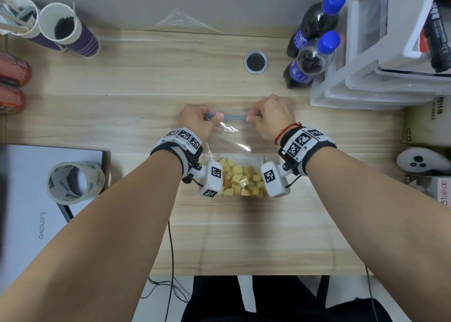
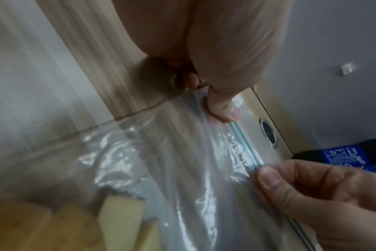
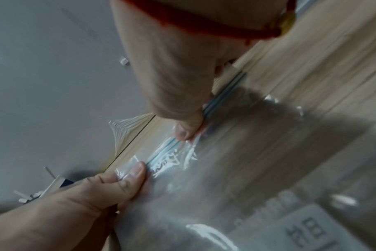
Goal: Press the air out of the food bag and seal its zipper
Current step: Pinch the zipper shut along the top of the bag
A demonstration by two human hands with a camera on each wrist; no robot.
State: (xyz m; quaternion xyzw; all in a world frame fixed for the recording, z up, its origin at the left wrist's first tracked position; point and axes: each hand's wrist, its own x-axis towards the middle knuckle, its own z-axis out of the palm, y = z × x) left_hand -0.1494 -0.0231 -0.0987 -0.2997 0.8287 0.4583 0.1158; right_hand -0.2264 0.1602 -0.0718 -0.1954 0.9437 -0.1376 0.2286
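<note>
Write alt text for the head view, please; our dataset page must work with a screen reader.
Two hands, left and right, pinch the blue zipper of a clear bag of yellow food cubes lying on a wooden desk. Around it stand cups, cola bottles, tape and a laptop.

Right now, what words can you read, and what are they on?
"Lenovo": on the laptop.
"Lenovo", upside down: on the tape roll.
"stalko", partly cut off: on the box.
Bottle labels, bag label, right-hand boxes: too blurred to read.
</note>
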